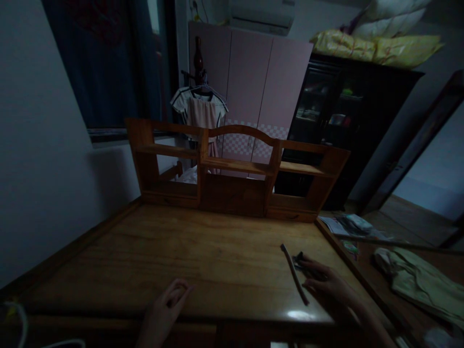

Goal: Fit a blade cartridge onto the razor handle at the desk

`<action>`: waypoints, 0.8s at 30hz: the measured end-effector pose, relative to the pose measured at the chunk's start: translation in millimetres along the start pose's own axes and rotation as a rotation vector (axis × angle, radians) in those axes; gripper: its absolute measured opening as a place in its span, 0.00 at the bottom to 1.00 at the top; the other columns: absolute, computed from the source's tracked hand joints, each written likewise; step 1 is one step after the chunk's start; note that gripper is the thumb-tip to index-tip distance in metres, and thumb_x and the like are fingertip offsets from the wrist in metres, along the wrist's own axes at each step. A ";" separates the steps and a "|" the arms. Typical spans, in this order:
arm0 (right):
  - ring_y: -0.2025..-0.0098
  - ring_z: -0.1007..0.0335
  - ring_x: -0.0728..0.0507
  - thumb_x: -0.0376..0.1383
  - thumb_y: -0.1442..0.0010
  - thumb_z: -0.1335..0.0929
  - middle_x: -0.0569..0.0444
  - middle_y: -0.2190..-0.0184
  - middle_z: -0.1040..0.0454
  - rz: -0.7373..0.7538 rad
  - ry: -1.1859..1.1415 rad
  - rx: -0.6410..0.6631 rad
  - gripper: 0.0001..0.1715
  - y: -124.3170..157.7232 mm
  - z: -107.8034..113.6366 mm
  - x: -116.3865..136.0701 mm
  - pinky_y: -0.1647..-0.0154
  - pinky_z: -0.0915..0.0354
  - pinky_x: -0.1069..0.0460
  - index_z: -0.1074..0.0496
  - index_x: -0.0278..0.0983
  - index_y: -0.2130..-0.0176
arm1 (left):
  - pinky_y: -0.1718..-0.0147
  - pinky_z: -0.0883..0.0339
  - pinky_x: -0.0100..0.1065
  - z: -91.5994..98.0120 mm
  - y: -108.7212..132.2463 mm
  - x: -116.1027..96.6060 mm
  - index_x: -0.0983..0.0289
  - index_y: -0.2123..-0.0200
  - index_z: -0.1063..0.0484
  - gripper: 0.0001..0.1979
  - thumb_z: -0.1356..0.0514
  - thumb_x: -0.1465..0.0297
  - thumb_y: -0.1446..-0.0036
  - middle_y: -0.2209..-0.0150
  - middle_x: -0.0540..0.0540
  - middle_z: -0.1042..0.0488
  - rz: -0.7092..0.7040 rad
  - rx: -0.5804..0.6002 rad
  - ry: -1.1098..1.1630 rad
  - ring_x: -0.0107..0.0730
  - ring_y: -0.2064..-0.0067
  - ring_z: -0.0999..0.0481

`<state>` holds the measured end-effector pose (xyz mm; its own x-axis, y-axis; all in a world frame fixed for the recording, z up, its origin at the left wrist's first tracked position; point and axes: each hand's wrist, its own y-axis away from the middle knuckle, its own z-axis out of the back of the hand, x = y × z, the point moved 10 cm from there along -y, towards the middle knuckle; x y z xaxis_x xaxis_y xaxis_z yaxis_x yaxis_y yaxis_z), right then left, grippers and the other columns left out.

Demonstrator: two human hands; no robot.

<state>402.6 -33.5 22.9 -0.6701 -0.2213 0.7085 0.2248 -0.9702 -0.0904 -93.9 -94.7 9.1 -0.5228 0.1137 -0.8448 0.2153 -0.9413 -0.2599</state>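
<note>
My left hand (167, 304) rests on the near edge of the wooden desk (181, 256), fingers curled loosely inward with nothing visible in them. My right hand (328, 284) lies on the desk at the right, fingers pressed on a small dark object (300, 261) that I cannot make out in the dim light. A thin dark stick-like strip (294, 279) lies diagonally on the desk just left of that hand, touching or nearly touching its fingers.
A wooden shelf unit (235, 169) stands at the desk's far edge. Behind it are a pink wardrobe (261, 87), hanging clothes (201, 113) and a dark cabinet (348, 121). Papers (348, 226) and cloth (416, 275) lie on a surface to the right.
</note>
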 end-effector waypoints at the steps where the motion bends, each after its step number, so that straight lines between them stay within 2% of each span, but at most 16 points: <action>1: 0.41 0.45 0.34 0.47 0.54 0.28 0.49 0.41 0.42 -0.002 0.006 -0.017 0.32 -0.9 1.7 -2.5 0.42 0.46 0.40 0.29 0.43 0.49 | 0.78 0.40 0.18 0.0 0.0 1.6 0.65 0.71 0.28 0.23 0.42 0.48 0.54 0.85 0.44 0.40 -0.005 -0.004 0.002 0.21 0.81 0.38; 4: 0.42 0.43 0.36 0.46 0.52 0.28 0.49 0.41 0.41 0.007 0.033 -0.019 0.31 -2.9 -3.5 -0.8 0.42 0.45 0.42 0.30 0.42 0.48 | 0.76 0.39 0.18 -1.3 -0.6 10.0 0.65 0.70 0.29 0.24 0.42 0.48 0.54 0.83 0.44 0.37 -0.014 -0.020 0.009 0.20 0.79 0.37; 6: 0.42 0.43 0.36 0.46 0.52 0.28 0.48 0.41 0.41 0.029 0.043 -0.001 0.32 -3.6 -13.6 10.1 0.42 0.45 0.42 0.31 0.42 0.48 | 0.76 0.40 0.17 -4.9 -1.0 18.4 0.65 0.70 0.30 0.23 0.42 0.49 0.54 0.82 0.44 0.38 0.003 -0.006 0.001 0.20 0.79 0.38; 9: 0.41 0.45 0.35 0.47 0.53 0.28 0.48 0.40 0.43 0.051 0.064 -0.019 0.34 -5.1 -28.1 35.9 0.41 0.46 0.42 0.31 0.42 0.47 | 0.77 0.42 0.17 -8.9 -0.8 26.7 0.65 0.69 0.31 0.21 0.41 0.51 0.52 0.83 0.42 0.42 0.029 0.014 -0.022 0.20 0.80 0.41; 14: 0.41 0.45 0.33 0.47 0.55 0.26 0.46 0.41 0.42 0.117 0.032 -0.006 0.40 -17.1 -60.1 84.7 0.42 0.45 0.43 0.33 0.40 0.45 | 0.78 0.42 0.18 -7.9 1.0 24.8 0.64 0.68 0.30 0.23 0.42 0.49 0.53 0.83 0.43 0.42 0.047 0.018 -0.020 0.21 0.80 0.40; 16: 0.43 0.41 0.35 0.46 0.52 0.28 0.47 0.42 0.41 0.133 -0.018 -0.011 0.35 -25.8 -75.7 97.8 0.43 0.43 0.43 0.33 0.40 0.46 | 0.76 0.41 0.18 -8.7 1.1 24.2 0.64 0.68 0.30 0.22 0.43 0.49 0.52 0.82 0.44 0.42 0.050 0.035 -0.023 0.22 0.79 0.39; 21: 0.48 0.36 0.38 0.41 0.46 0.31 0.46 0.47 0.35 0.155 -0.194 -0.180 0.27 -52.8 -113.8 119.4 0.46 0.39 0.44 0.32 0.37 0.47 | 0.77 0.42 0.22 -15.9 -5.6 29.2 0.63 0.69 0.31 0.22 0.46 0.48 0.50 0.83 0.44 0.45 0.071 0.054 -0.083 0.23 0.79 0.41; 24: 0.48 0.36 0.38 0.38 0.47 0.31 0.45 0.48 0.34 0.208 -0.210 -0.243 0.24 -71.0 -140.1 138.2 0.46 0.40 0.45 0.31 0.37 0.49 | 0.77 0.44 0.24 -29.6 -12.8 18.3 0.62 0.68 0.31 0.21 0.48 0.50 0.47 0.83 0.44 0.44 0.088 0.053 -0.178 0.25 0.79 0.40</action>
<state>195.0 -9.0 29.1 -0.4629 -0.4149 0.7833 0.1496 -0.9076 -0.3924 -81.8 -71.2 -16.8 -0.6421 -0.0234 -0.7663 0.2254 -0.9611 -0.1595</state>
